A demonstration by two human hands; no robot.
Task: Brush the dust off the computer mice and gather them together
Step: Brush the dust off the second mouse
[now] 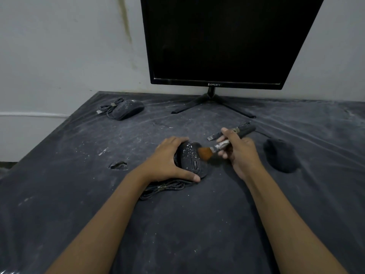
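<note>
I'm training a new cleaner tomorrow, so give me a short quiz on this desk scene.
1. True or false: the left hand holds a speckled mouse.
2. Which hand holds the brush? A) left hand B) right hand
3. What colour are the brush's bristles?
Key: 1 true; 2 B; 3 orange.

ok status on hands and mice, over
Left hand grips speckled black wired mouse. Right hand holds orange-bristled brush, bristles at its edge. Far-left black mouse and right black mouse lie apart. Nothing blocking.
</note>
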